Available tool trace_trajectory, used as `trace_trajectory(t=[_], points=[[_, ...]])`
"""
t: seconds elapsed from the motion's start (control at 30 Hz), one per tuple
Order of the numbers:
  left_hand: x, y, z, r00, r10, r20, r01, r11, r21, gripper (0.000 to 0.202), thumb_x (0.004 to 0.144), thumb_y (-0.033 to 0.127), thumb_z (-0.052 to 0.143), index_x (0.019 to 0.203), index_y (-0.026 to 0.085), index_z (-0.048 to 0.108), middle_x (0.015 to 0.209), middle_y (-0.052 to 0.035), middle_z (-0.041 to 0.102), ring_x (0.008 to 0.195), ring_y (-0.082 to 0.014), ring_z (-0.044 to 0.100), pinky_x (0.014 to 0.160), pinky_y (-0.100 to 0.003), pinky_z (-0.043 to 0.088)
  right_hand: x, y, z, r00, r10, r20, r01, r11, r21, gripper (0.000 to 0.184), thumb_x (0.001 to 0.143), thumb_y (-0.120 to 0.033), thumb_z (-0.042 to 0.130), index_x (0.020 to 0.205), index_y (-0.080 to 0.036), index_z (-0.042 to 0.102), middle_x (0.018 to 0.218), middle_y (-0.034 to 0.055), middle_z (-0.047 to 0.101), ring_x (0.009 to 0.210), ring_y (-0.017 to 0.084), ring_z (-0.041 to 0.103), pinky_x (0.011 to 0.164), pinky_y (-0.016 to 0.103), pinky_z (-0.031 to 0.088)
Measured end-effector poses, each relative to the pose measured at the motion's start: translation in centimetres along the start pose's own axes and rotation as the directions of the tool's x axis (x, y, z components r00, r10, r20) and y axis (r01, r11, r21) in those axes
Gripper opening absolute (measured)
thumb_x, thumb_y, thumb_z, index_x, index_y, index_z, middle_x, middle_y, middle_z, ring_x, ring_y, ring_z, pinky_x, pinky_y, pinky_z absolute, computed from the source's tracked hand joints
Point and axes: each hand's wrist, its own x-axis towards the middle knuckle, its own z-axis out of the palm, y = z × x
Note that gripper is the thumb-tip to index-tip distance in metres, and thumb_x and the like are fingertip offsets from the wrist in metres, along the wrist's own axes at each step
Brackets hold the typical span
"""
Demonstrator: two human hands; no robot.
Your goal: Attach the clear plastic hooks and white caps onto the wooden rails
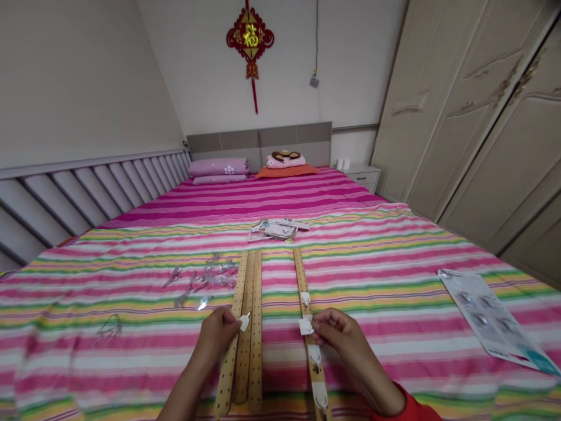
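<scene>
My left hand (219,333) pinches a small white hook (244,323) with a thin metal tip, held just over the wooden strips. Three of these perforated strips (256,351) lie side by side below it. My right hand (339,330) has its thumb and fingers closed on a white square hook (305,326) at a fourth perforated strip (300,269). Whether that square is fixed to the wood or only held against it, I cannot tell. On the same strip sit other white hooks, one farther off (305,299) and two nearer me (314,354).
Small clear plastic packets (214,273) lie scattered left of the strips, with a thin wiry item (109,327) nearer me. A pile of packaging (278,228) rests beyond the strips. At right is a blister card of hooks (486,310). Everything lies on a striped bedspread (385,275).
</scene>
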Motion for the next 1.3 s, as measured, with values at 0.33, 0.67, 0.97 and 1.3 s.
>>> trace_trajectory(t=[0.33, 0.67, 0.97, 1.3], points=[[-0.3, -0.3, -0.4, 0.985, 0.081, 0.15, -0.077, 0.996, -0.033, 0.02, 0.066, 0.025, 0.052, 0.053, 0.019, 0.066, 0.059, -0.0016, 0.067, 0.065, -0.0206, 0.06, 0.06, -0.026, 0.039, -0.1, -0.1, 0.0, 1.0, 0.024, 0.006, -0.024, 0.998, 0.051, 0.033, 0.045, -0.041, 0.085, 0.059, -0.017, 0.066, 0.052, 0.0013, 0.065, 0.05, 0.014, 0.058, 0.051, 0.025, 0.044], [-1.4, 2.6, -0.6, 0.955, 0.19, 0.226, -0.209, 0.976, 0.062, 0.048, 0.072, 0.008, 0.04, 0.111, 0.021, 0.065, 0.104, -0.0057, 0.071, 0.094, -0.0213, 0.064, 0.08, -0.031, 0.046, 0.6, -0.3, -0.1, 1.0, 0.009, 0.015, -0.01, 0.999, 0.046, 0.033, 0.046, -0.039, 0.085, 0.059, -0.017, 0.065, 0.051, 0.0006, 0.065, 0.049, 0.013, 0.057, 0.05, 0.024, 0.043], [-3.1, 6.9, 2.9, 0.948, 0.189, 0.255, -0.075, 0.915, -0.396, 0.031, 0.075, 0.033, 0.057, 0.099, 0.017, 0.066, 0.101, -0.009, 0.07, 0.095, -0.0221, 0.064, 0.084, -0.034, 0.048, 2.1, -0.5, -0.5, 0.998, -0.055, -0.041, 0.058, 0.995, 0.077, 0.034, 0.045, -0.037, 0.086, 0.063, -0.017, 0.067, 0.055, 0.0011, 0.067, 0.052, 0.015, 0.06, 0.054, 0.026, 0.047], [-1.4, 12.2, 8.2, 0.869, -0.02, 0.494, 0.39, 0.643, -0.66, 0.044, 0.05, 0.048, 0.079, 0.074, 0.014, 0.065, 0.063, 0.0005, 0.063, 0.063, -0.01, 0.057, 0.063, -0.022, 0.042, 3.8, -0.3, 0.0, 0.988, -0.148, 0.034, 0.146, 0.988, 0.046, 0.038, 0.047, -0.04, 0.086, 0.069, -0.017, 0.066, 0.06, 0.0018, 0.069, 0.058, 0.017, 0.064, 0.06, 0.029, 0.05]])
